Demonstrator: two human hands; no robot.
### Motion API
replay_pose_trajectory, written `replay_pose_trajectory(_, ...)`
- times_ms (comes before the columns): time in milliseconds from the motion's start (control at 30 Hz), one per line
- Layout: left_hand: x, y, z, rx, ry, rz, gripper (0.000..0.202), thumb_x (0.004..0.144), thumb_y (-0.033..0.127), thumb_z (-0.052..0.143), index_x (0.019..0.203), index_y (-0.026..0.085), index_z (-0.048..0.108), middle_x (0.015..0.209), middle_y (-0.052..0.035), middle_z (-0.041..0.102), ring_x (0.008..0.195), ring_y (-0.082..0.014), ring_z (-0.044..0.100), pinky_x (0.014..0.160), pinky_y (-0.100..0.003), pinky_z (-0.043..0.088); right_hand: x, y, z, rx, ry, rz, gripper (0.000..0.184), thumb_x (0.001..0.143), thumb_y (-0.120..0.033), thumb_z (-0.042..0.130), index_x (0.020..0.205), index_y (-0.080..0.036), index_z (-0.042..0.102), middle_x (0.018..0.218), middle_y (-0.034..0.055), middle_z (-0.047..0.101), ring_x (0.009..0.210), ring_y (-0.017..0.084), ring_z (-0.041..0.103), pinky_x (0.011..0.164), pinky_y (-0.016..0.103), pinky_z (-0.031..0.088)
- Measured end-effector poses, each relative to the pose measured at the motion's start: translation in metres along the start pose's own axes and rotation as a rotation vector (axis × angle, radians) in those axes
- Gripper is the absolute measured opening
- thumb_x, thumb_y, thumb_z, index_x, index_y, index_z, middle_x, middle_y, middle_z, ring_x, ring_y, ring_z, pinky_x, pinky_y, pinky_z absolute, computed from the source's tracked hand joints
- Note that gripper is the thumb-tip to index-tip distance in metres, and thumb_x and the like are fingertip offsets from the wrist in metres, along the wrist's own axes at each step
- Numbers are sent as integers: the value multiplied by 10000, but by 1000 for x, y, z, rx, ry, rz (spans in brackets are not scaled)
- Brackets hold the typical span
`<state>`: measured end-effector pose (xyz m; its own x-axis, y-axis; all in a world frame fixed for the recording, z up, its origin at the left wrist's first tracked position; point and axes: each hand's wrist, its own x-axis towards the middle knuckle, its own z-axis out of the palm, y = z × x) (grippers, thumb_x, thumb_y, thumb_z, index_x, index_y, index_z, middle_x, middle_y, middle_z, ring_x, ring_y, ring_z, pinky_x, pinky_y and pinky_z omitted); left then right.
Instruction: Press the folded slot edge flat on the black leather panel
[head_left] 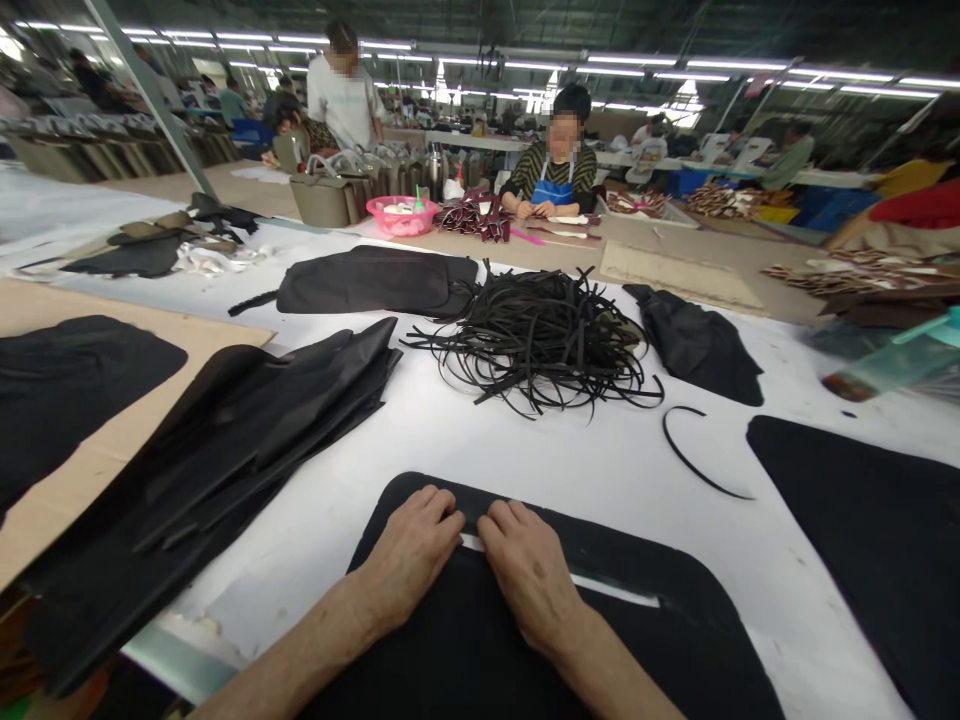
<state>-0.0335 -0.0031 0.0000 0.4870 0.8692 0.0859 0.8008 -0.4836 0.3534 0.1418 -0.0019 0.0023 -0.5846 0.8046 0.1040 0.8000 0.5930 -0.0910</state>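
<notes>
A black fabric panel (660, 640) with rounded corners lies on the white table right in front of me. A thin white strip (611, 590) runs across it. My left hand (409, 550) and my right hand (529, 570) rest side by side on the panel, knuckles up, fingers curled and pressed down on the panel's folded edge by the strip's left end. What the fingertips pinch is hidden under them.
A stack of black panels (225, 460) lies at left, a tangle of black straps (544, 340) ahead, one loose curved strap (694, 460) to the right, another black panel (870, 540) at far right. A person in a blue apron (555, 170) sits across the table; another stands behind.
</notes>
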Motion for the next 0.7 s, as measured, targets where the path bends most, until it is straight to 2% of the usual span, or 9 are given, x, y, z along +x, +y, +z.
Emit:
replay_pose_trajectory(200,3,-2,4,-26,32,-25,197,887,115,395,793,179,556,872,-28,533,834,-179,474,753,-318,447,-1,5,-7,170,3,63,113,846,-105,576,793,-202,553,827,5,542,791,178,483,680,286,382)
replay_pose_trajectory(367,4,-2,3,-68,50,-71,168,854,87,436,874,197,562,894,-21,541,859,-183,492,786,-329,454,-7,3,3,48,98,61,119,794,-141,645,834,-203,552,846,20,545,783,212,475,688,342,368)
replay_pose_trajectory(533,3,-3,4,-114,80,-104,151,834,90,444,901,191,535,986,-48,508,909,-189,499,816,-341,452,-27,17,5,50,117,148,137,838,-79,537,892,-202,563,845,30,530,774,214,460,697,358,361)
replay_pose_trajectory(700,5,-4,1,-163,60,-120,134,836,117,424,821,212,517,945,-26,506,878,-193,494,787,-363,437,-53,37,-3,165,124,236,166,874,-79,458,912,-198,568,853,35,520,776,207,453,704,353,366)
